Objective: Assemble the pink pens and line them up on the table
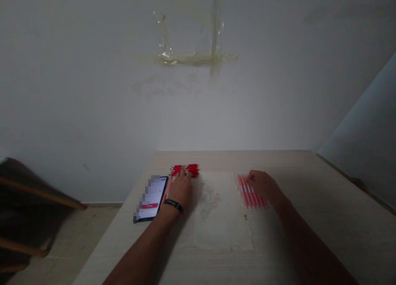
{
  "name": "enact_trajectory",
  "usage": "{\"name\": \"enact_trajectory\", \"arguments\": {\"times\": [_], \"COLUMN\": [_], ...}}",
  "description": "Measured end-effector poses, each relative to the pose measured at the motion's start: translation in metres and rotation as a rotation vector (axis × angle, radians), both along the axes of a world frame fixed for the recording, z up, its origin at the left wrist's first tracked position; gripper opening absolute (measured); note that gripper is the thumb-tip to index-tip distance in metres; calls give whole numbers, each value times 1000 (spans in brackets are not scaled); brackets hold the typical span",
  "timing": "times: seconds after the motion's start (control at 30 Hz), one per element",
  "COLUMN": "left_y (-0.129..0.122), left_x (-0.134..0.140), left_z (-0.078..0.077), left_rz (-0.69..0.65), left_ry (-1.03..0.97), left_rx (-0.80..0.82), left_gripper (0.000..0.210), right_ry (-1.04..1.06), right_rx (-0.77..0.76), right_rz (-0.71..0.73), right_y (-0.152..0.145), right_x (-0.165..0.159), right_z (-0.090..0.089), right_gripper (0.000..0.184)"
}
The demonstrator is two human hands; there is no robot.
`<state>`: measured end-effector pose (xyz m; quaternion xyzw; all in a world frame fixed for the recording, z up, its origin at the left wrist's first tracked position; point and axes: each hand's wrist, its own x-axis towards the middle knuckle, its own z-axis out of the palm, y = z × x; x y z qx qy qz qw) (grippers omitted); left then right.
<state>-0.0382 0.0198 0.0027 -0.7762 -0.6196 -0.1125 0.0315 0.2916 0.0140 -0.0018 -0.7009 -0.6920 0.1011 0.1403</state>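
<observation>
My left hand [182, 189], with a dark band on its wrist, reaches over a bundle of red pens [192, 169] at the back of the table. Its fingers stretch forward and the fingertips rest at the near side of the pens. Beneath and beside that hand a few pink pieces [168, 188] show in part. My right hand [261, 182] is curled closed at the far end of a row of pink translucent pen barrels [250, 194]. Whatever its fingers pinch, if anything, is hidden. Between my hands, many tiny silvery parts [208, 200] lie scattered on a pale sheet [225, 231].
A phone [151, 200] with its screen lit lies left of my left hand on the light wooden table [130, 252]. Behind the table rises a grey wall [198, 120] with clear tape [188, 61] on it. Dark wood-edged furniture [24, 210] stands at the lower left.
</observation>
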Motion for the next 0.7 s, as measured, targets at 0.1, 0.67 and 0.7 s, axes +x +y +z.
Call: {"name": "enact_trajectory", "arguments": {"times": [0.1,0.67,0.7], "left_y": [3,7,7], "left_x": [-4,-11,-11], "left_z": [-4,-5,-5], "left_rz": [-21,27,39], "left_ry": [-47,9,28], "left_rx": [4,7,-11], "left_gripper": [42,37,37], "right_ry": [15,61,65], "right_rx": [16,86,90], "right_rz": [15,62,66], "right_y": [0,2,2], "right_x": [1,2,1], "right_z": [-1,-10,-10], "right_gripper": [20,22,23]}}
